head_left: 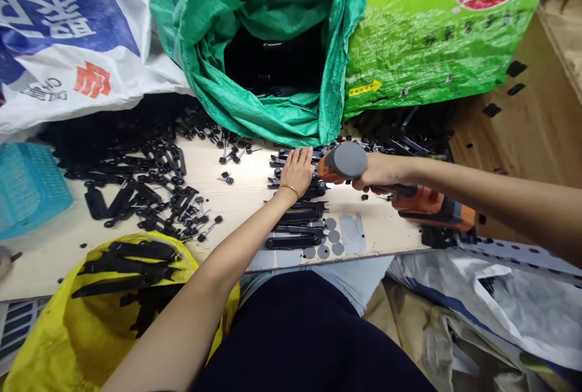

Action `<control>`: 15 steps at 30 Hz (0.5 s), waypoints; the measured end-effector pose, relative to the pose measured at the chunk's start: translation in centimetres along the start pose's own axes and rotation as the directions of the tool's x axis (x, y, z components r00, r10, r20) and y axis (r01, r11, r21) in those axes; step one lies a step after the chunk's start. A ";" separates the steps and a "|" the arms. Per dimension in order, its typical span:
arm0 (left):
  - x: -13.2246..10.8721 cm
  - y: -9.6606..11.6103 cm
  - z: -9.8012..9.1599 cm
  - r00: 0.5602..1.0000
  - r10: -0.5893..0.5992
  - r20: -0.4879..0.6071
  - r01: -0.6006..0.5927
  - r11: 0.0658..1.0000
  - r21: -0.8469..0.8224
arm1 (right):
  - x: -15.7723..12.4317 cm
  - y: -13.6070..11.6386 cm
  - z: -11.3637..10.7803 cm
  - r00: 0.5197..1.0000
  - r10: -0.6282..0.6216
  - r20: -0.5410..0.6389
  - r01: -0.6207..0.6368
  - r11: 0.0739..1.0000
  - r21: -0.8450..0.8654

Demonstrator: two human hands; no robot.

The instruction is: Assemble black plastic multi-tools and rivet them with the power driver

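My right hand (377,171) is wrapped around the handle of an orange and black cordless drill (431,205), whose round grey back end faces up toward me. The drill's front points left toward a column of long black plastic parts (297,216) lying side by side on the pale wooden table. On the far parts of this column lies my left hand (297,168), fingers stretched out and flat, with a thin bangle at its wrist. The drill's tip is hidden behind its body. Several grey round discs (334,236) lie by the column's near right end.
A green sack (339,119) stands open behind the parts. Left of it, black handled pieces (182,204) are heaped near a blue basket (34,189). A yellow bag (50,331) holding black parts is at the lower left. A wooden board (513,137) bounds the right side.
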State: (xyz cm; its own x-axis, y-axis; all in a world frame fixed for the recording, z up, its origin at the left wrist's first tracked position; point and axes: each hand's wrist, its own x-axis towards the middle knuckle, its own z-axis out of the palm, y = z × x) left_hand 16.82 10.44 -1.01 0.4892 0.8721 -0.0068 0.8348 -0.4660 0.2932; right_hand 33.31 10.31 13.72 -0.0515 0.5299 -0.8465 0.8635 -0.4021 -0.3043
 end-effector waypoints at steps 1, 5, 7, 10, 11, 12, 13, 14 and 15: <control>0.0 0.0 0.0 1.000 -0.002 0.001 0.002 1.000 -0.005 | 0.1 0.0 -0.1 1.000 0.002 0.008 -0.002 1.000 0.015; 0.0 -0.3 -0.6 0.999 0.009 0.030 -0.008 0.999 -0.031 | -0.6 0.3 0.4 1.000 -0.008 0.019 0.005 0.991 0.137; -0.6 -0.5 -1.3 0.998 0.037 0.048 -0.035 0.998 -0.046 | -1.7 0.8 1.2 0.999 -0.029 -0.017 0.032 0.984 0.176; -2.3 -0.6 -2.0 0.998 0.068 0.011 -0.067 0.997 -0.037 | -3.4 1.6 2.5 0.999 -0.007 -0.038 0.016 0.974 0.227; -3.0 -0.6 -2.0 0.998 0.060 -0.002 -0.060 0.998 -0.026 | -3.8 1.8 2.9 1.000 0.008 -0.025 -0.002 0.970 0.244; -3.6 -0.6 -2.0 0.999 0.046 -0.004 -0.046 0.999 -0.016 | -4.1 2.0 3.2 1.000 0.018 -0.008 -0.015 0.967 0.256; -4.2 -0.7 -1.8 0.999 0.032 0.003 -0.032 0.999 -0.006 | -4.2 2.1 3.5 1.000 0.021 0.010 -0.023 0.966 0.259; -4.6 -0.7 -1.6 1.000 0.020 0.016 -0.020 1.000 0.003 | -4.2 2.2 3.7 1.000 0.014 0.027 -0.020 0.967 0.255; -5.0 -0.7 -1.4 1.000 0.015 0.027 -0.015 1.000 0.012 | -4.0 2.1 3.9 0.999 0.001 0.041 -0.011 0.970 0.243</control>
State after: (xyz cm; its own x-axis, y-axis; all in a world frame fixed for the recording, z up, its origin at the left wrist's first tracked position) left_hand 13.43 6.67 0.13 0.5081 0.8608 -0.0282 0.8303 -0.4808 0.2820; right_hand 33.42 4.46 14.78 -0.0709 0.4985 -0.8640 0.7163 -0.5773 -0.3919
